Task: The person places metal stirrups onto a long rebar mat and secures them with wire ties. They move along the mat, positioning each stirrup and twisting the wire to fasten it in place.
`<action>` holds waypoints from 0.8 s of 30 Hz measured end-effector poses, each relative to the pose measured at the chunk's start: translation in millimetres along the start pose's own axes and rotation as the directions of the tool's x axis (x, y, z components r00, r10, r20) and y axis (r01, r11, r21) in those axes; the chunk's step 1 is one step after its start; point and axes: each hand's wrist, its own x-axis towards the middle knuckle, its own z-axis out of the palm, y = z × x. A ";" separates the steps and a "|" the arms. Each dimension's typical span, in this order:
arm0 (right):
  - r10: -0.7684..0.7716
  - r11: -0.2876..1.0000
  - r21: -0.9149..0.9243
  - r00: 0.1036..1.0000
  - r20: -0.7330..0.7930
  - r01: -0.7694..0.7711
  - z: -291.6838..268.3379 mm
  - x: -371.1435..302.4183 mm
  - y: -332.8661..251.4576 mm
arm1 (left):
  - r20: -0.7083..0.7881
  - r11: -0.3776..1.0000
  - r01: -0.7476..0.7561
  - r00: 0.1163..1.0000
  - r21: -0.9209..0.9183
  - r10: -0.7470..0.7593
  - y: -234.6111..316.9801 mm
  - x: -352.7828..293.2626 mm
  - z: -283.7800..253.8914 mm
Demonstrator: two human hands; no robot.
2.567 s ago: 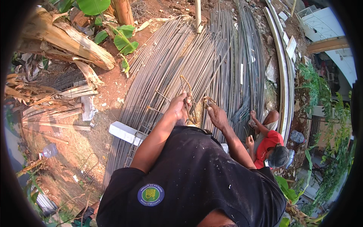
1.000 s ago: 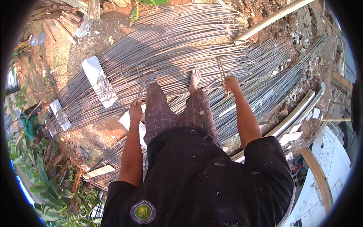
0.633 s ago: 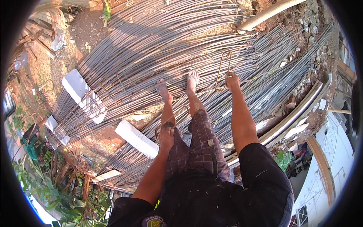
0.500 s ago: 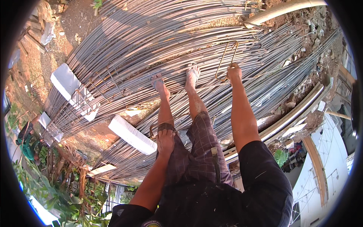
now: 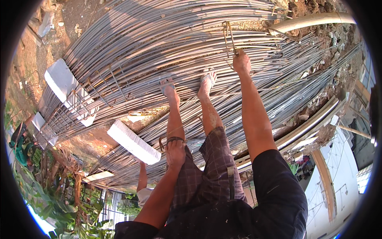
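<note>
My right hand (image 5: pixel 242 63) is closed around one end of a rectangular stirrup (image 5: pixel 227 38) bent from thin steel bar. It is held out over the rebar, to the right of my feet. My left hand (image 5: pixel 175 153) lies by my left knee with its fingers curled down. A bent steel bar (image 5: pixel 161 144) sticks out to the left of those fingers and seems to be in their grip; most of it is hidden by the hand and shorts. Under my sandalled feet runs a wide bed of long rebar (image 5: pixel 151 51).
White blocks (image 5: pixel 133 141) lie on and beside the rebar, one (image 5: pixel 61 79) near a steel bar cage (image 5: pixel 75 105). A curved pale pole (image 5: pixel 314 22) crosses at upper right. Another person's arm (image 5: pixel 142 177) shows at lower left; a person in green (image 5: pixel 22 153) is at far left.
My right hand has moved up and slightly left with the stirrup, which has turned more edge-on. Another person's arm has come into view beyond my left forearm. My left hand stays by the knee.
</note>
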 end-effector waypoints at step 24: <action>-0.517 0.836 0.377 0.804 0.294 0.399 202.2 -206.1 -220.5 | -0.088 0.992 0.023 0.996 -0.127 -0.034 -24.4 2.4 11.9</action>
